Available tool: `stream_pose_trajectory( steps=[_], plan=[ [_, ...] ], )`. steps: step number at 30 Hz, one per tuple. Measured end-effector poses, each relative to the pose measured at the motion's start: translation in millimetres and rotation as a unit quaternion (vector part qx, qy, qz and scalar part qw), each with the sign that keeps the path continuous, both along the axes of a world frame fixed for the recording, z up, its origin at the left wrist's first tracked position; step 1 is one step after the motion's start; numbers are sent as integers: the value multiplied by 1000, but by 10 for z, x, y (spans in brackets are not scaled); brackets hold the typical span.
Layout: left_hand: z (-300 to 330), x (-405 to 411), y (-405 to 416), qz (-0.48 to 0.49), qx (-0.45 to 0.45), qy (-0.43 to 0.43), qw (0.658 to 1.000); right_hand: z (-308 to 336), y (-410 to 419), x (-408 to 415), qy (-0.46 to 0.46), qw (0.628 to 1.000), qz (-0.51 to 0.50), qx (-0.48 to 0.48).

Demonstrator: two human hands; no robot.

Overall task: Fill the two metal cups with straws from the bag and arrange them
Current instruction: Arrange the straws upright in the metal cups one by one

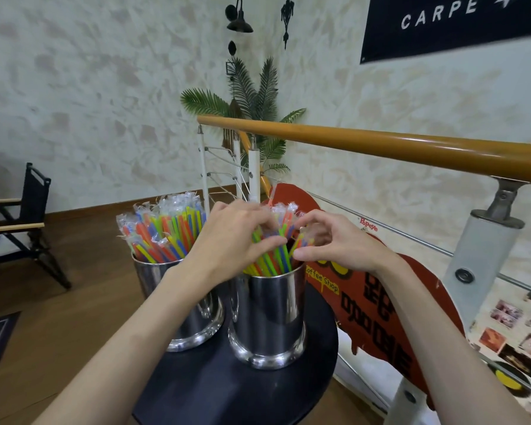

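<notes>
at frame centre, on a round black table (215,391), two shiny metal cups (269,317) stand side by side packed with clear-wrapped multicoloured straws (166,231), the left hand (227,240) and right hand (334,240) pinching straws in the right-side cup.

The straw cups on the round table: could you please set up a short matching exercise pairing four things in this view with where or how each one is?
Things:
1. left metal cup
2. right metal cup
3. handrail
4. folding chair

States or places:
a. at the left edge of the view, on the wooden floor
b. both hands work in its straws
c. full of wrapped straws, no hand in them
d. runs across behind the table

Pairs: 1-c, 2-b, 3-d, 4-a
</notes>
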State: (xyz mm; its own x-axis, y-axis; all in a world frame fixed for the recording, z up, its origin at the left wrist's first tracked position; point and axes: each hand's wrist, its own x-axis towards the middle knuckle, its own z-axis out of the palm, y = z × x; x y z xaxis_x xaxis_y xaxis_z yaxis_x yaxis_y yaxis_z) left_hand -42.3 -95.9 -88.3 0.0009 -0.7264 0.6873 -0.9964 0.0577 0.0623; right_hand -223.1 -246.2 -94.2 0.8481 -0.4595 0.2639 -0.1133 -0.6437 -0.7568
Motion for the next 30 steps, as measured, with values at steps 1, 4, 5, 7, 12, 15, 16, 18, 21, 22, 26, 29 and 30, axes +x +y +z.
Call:
stream_pose_trajectory(
  steps=[1, 4, 5, 7, 12, 15, 16, 18, 21, 22, 26, 29, 30],
  plan=[
    [-3, 19, -5, 12, -15, 9, 1000, 4, 3, 15, 2, 1000, -5, -7],
    [-12, 61, -17, 40, -34, 21, 998, -1, 16, 43, 10, 999, -20, -38],
    [-16, 63, -24, 45, -30, 25, 998, 1, 26, 44, 10, 998, -25, -50],
    [-30, 62, -31, 48, -26, 33, 998, 22, 52, 38, 17, 997, -30, -66],
    [-56, 78, -39, 40, -45, 47, 997, 146, 165, 26, 57, 994, -21, -86],
    [-79, 110, -54, 35, -50, 39, 997, 192, 233, 35, 76, 989, -34, -123],
    [-85, 119, -59, 33, -53, 31, 998, 197, 246, 41, 75, 987, -45, -137],
    [-94, 138, -67, 34, -69, 3, 997, 198, 265, 63, 69, 983, -72, -155],
    [-111, 171, -81, 52, -105, -55, 992, 190, 281, 105, 57, 979, -106, -165],
    [-115, 178, -83, 60, -117, -77, 988, 183, 279, 118, 51, 978, -113, -167],
    [-99, 184, -71, 81, -155, -131, 976, 134, 246, 163, 14, 980, -124, -155],
    [-85, 174, -62, 46, -128, -126, 983, 116, 268, 180, -14, 983, -117, -142],
    [-85, 173, -64, 25, -109, -109, 988, 111, 276, 183, -27, 984, -113, -134]
  ],
)
